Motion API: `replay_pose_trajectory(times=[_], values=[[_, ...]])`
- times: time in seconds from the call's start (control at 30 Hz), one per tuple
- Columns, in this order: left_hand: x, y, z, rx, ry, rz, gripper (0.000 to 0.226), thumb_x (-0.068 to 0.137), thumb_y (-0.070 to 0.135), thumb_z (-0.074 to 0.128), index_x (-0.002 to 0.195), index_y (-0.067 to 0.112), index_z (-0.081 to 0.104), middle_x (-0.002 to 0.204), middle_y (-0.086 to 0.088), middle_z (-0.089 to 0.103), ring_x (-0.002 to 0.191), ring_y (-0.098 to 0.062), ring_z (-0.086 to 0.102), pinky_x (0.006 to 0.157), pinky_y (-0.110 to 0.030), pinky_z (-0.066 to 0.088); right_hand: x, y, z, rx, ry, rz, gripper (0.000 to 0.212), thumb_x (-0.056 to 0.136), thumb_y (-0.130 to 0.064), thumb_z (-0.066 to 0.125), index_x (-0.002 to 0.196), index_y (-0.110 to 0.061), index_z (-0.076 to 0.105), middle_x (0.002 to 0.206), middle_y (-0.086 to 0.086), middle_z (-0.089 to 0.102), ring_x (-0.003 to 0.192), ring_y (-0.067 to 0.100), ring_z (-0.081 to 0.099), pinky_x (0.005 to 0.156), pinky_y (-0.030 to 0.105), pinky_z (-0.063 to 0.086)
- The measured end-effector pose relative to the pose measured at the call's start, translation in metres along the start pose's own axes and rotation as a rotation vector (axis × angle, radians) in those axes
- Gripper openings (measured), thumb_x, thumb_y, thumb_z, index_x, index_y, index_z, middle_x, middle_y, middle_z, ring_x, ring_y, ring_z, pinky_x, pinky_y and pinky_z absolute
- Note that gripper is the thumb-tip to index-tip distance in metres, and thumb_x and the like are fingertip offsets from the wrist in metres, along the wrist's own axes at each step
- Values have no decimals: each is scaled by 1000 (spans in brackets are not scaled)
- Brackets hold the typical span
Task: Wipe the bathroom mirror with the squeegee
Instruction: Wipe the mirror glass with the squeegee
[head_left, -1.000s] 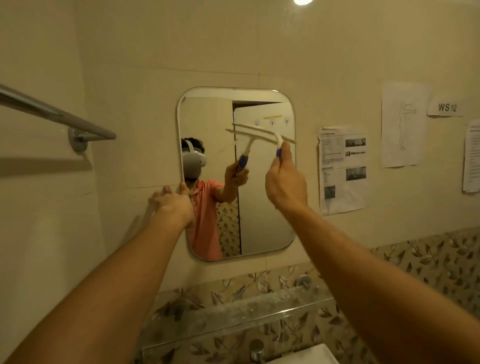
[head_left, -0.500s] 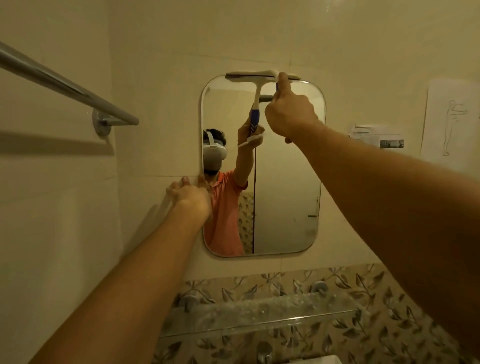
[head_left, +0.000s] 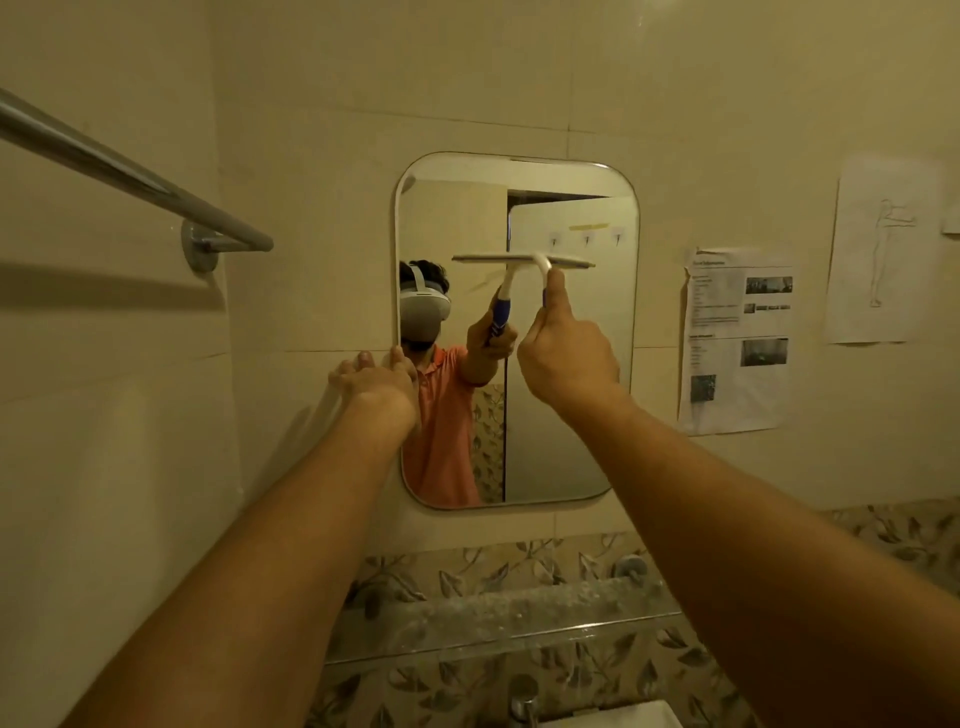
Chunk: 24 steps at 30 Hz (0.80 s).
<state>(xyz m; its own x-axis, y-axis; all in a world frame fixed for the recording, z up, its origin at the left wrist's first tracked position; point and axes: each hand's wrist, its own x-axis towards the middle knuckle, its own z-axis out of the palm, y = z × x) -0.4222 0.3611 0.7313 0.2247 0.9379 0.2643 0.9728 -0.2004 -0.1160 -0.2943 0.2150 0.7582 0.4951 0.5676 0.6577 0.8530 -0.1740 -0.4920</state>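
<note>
Centre-left of frame: left hand (head_left: 371, 382), fingers near straight, resting at left edge of mirror (head_left: 566, 457), holding nothing. Upper middle of glass: squeegee (head_left: 519, 259), blade's long axis horizontal, handle pointing down. Likely light, stiff plastic with soft rubber lip; best held by blue handle. Just right: right hand (head_left: 569, 353) curled round that handle.
</note>
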Motion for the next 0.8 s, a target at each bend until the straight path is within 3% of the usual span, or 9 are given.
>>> replay_pose_trajectory(times=[0.17,0.4,0.53,0.67,0.8], values=[[-5,0,-4,-15,-19,25,110,89,40,67,157,20,-16,164,-24,-2,149,-46,9,119,-58,19,-42,24,23,-9,-86,57,65,108,-35,30,160,-41,-9,76,9,57,61,21,56,50,35,46],[-8,-1,-6,-17,-28,26,110,89,38,67,157,20,-18,164,-24,-2,150,-45,7,119,-58,19,-75,43,45,-67,-176,116,66,108,-34,27,159,-40,-14,75,7,56,62,21,56,53,35,47],[-7,-1,-5,-30,-31,20,111,88,38,68,157,21,-18,164,-23,-3,150,-45,6,119,-58,18,-68,40,36,-64,-166,124,62,109,-35,24,160,-40,-10,75,7,56,61,20,53,51,32,41],[-9,-2,-2,-26,-43,31,112,88,37,68,157,21,-18,164,-23,-4,150,-45,7,119,-57,19,-56,25,9,46,-83,47,55,110,-37,23,159,-42,-1,72,6,57,57,19,53,49,37,48],[-5,0,-4,-59,-24,15,111,88,39,68,157,23,-17,164,-22,-4,150,-44,6,120,-56,18,-9,-16,-36,112,31,-89,55,110,-32,31,160,-35,8,68,1,48,53,13,45,46,27,36]])
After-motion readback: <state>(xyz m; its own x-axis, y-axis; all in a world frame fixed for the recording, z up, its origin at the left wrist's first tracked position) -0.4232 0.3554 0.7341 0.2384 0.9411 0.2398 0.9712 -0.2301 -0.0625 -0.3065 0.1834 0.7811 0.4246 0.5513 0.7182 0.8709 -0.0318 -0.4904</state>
